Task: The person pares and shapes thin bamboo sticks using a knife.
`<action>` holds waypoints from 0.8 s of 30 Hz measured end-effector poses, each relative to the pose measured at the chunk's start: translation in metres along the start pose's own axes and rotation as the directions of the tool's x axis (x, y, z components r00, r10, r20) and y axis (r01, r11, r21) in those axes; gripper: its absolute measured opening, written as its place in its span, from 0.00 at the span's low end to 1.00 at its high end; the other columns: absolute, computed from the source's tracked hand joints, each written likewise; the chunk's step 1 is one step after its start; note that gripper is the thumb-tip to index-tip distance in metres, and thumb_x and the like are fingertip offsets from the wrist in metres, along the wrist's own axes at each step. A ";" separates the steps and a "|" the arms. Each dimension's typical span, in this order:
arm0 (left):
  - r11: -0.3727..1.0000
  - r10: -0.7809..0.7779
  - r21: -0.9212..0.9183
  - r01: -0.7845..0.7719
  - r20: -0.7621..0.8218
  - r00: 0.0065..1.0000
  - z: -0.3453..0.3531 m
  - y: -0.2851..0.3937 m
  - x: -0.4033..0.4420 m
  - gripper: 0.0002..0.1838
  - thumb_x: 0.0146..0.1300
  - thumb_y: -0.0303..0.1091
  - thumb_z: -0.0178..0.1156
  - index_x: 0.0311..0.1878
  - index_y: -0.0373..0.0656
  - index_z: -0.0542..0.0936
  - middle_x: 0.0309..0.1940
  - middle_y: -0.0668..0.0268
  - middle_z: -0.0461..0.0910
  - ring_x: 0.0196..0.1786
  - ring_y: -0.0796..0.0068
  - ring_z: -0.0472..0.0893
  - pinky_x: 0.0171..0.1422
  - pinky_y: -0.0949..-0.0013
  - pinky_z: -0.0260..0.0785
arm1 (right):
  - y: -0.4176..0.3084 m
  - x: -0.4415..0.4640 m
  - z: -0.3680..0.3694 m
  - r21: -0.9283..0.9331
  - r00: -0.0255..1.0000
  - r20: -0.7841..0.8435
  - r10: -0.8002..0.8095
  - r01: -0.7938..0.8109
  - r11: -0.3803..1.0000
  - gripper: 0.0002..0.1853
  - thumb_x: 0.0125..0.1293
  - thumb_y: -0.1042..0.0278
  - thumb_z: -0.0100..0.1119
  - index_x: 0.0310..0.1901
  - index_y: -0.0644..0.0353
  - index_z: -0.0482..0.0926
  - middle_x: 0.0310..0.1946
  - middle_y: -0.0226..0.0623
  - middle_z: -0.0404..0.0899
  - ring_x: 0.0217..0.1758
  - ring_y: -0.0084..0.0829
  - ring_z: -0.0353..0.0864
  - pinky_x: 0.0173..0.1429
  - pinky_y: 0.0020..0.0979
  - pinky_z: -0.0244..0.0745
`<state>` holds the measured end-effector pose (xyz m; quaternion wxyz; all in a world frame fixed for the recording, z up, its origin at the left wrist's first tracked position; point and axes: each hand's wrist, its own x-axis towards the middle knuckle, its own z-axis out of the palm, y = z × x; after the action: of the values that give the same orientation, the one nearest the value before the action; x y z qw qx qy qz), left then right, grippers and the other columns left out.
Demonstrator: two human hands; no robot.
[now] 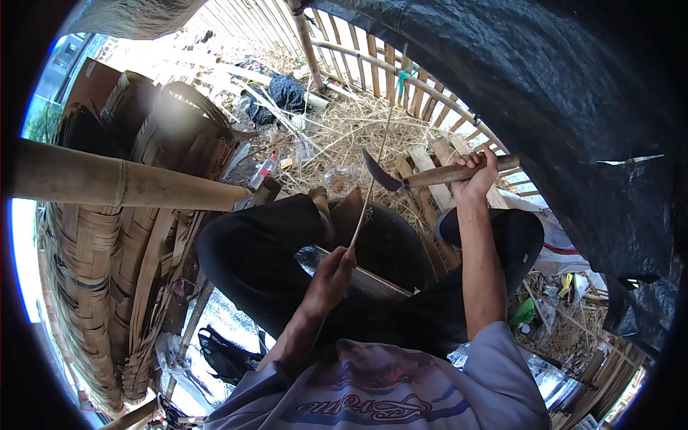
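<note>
My left hand (334,273) is closed around the lower end of a long thin bamboo strip (388,129), which rises away from me past the fence rail. In my right hand (478,177) is the thick wooden handle of a curved knife (381,172), its dark blade pointing left. The blade's edge lies close to the strip, around its middle; I cannot tell whether they touch. Below the strip, between my legs, a dark round tub or tyre-like thing (401,240) is partly hidden.
A thick bamboo pole (129,183) juts in from the left over stacked woven bamboo (93,287). Ahead are straw shavings (358,136), a plastic bottle (264,170) and a slatted bamboo fence (423,93). Black sheeting (545,93) hangs at the right.
</note>
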<state>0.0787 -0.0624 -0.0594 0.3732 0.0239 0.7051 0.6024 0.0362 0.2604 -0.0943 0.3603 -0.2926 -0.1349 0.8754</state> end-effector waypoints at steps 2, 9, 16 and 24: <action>1.000 0.003 -0.024 -0.003 0.002 1.000 -0.001 -0.004 0.002 0.15 0.74 0.40 0.45 0.32 0.43 0.70 0.19 0.78 0.60 0.23 0.90 0.60 0.25 0.80 0.53 | 0.001 -0.007 0.001 -0.057 0.997 0.033 0.063 -0.061 0.997 0.13 0.62 0.62 0.56 0.28 0.50 0.61 0.19 0.23 0.58 0.19 0.18 0.58 0.27 0.24 0.61; 0.998 0.015 -0.059 -0.014 0.025 1.000 0.001 0.004 0.002 0.15 0.74 0.40 0.45 0.32 0.43 0.70 0.19 0.79 0.60 0.21 0.91 0.59 0.23 0.81 0.51 | 0.000 0.006 -0.006 -0.002 0.996 -0.044 0.074 -0.074 0.997 0.12 0.62 0.61 0.56 0.30 0.50 0.62 0.18 0.22 0.57 0.17 0.17 0.58 0.26 0.23 0.61; 1.000 -0.006 -0.029 0.006 0.000 1.000 -0.001 0.006 0.001 0.15 0.74 0.40 0.45 0.32 0.43 0.70 0.19 0.79 0.60 0.23 0.91 0.60 0.25 0.81 0.53 | 0.006 0.015 -0.011 0.025 0.998 -0.048 0.051 -0.050 0.998 0.12 0.64 0.60 0.53 0.28 0.49 0.61 0.18 0.23 0.57 0.17 0.18 0.59 0.25 0.24 0.63; 0.998 0.024 -0.058 -0.025 -0.018 1.000 -0.001 0.005 0.003 0.15 0.74 0.40 0.45 0.32 0.43 0.70 0.20 0.77 0.61 0.23 0.90 0.61 0.26 0.80 0.54 | 0.003 0.015 -0.006 0.056 0.995 -0.101 0.003 0.002 0.998 0.13 0.64 0.60 0.54 0.27 0.51 0.62 0.17 0.23 0.57 0.17 0.18 0.58 0.25 0.23 0.63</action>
<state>0.0736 -0.0605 -0.0563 0.3601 0.0164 0.6902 0.6275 0.0293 0.2692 -0.1069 0.3744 -0.3263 -0.0920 0.8630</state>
